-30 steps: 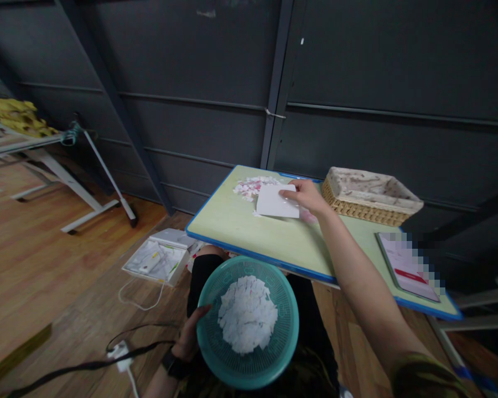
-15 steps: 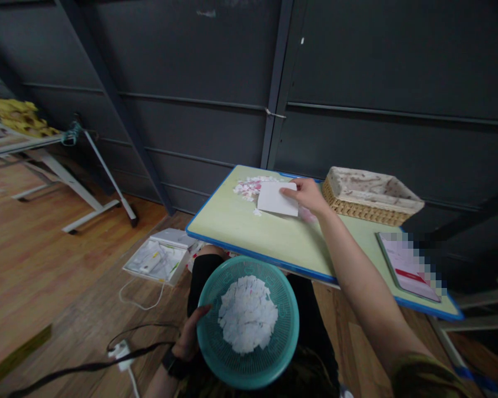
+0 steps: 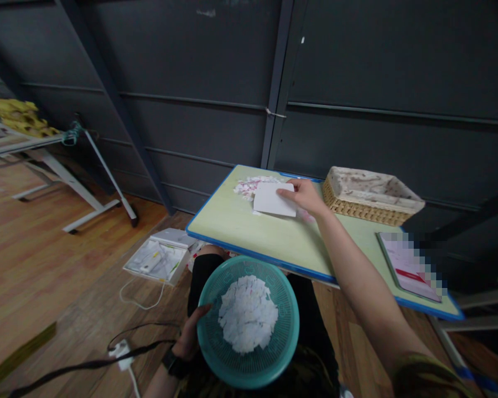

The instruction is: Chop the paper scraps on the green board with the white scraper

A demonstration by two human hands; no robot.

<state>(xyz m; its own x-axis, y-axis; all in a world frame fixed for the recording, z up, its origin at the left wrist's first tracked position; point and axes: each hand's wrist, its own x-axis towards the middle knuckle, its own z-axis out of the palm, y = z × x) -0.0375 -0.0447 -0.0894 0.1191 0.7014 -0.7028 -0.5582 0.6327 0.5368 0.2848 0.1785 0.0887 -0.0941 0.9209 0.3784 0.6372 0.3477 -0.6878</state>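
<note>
A white card [image 3: 274, 199] is held by its right edge in my right hand [image 3: 306, 197], thumb on top and the other fingers underneath. The card is tilted just over the table [image 3: 236, 228], beside a heap of small white and pink paper scraps [image 3: 249, 187], and covers part of them. My left hand [image 3: 191, 334] grips the left rim of a green plastic colander [image 3: 289, 326], thumb over the edge; its other fingers are hidden. White paper scraps [image 3: 248, 315] fill the middle of the colander, which rests over my lap.
A wicker basket [image 3: 365, 212] with a cloth lining stands at the table's back right. A tablet [image 3: 406, 271] lies near the right end. On the floor to the left are an open white box [image 3: 155, 262] and a power strip [image 3: 122, 354] with cables. A dark wall panel [image 3: 199, 127] rises behind.
My right hand has shifted slightly left with the white card, which now covers a loose scrap near the heap. The left hand and colander stay in place.
</note>
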